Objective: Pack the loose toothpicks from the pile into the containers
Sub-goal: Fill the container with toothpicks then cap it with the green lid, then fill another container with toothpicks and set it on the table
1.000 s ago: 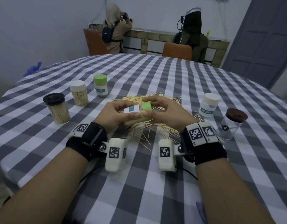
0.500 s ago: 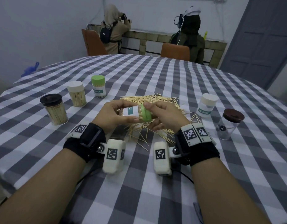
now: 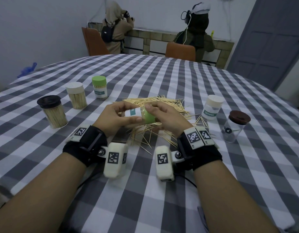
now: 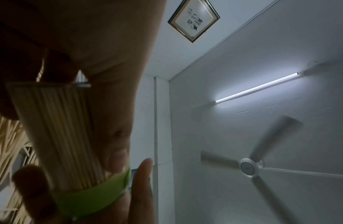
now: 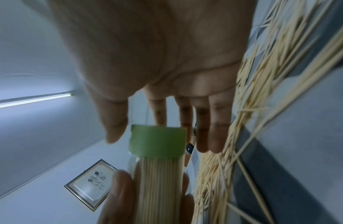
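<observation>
While both hands hide its middle, left hand [image 3: 114,117] grips jar [image 3: 133,112], right hand [image 3: 163,117] its cap [image 3: 148,116].

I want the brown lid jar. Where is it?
In the head view the brown-lidded jar stands at the table's right side, just right of the white-capped container, beyond the right hand.
</observation>
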